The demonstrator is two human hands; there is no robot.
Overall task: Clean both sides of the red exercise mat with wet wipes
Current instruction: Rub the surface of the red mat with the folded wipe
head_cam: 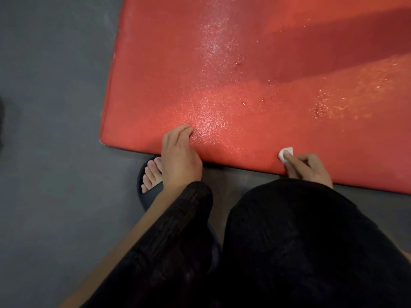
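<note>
The red exercise mat (244, 74) lies flat on the grey floor and fills the upper right of the view; its surface glistens with wet patches. My left hand (178, 154) rests over the mat's near edge, close to its near left corner, fingers bent with the tips on the top surface. My right hand (309, 167) sits further right on the same edge and pinches a small folded white wet wipe (285, 153) against the mat.
Grey floor (51, 107) surrounds the mat on the left and near sides. My left foot in a dark slide sandal (149, 187) stands just below the mat's edge. My knees in black trousers (289, 241) fill the lower frame.
</note>
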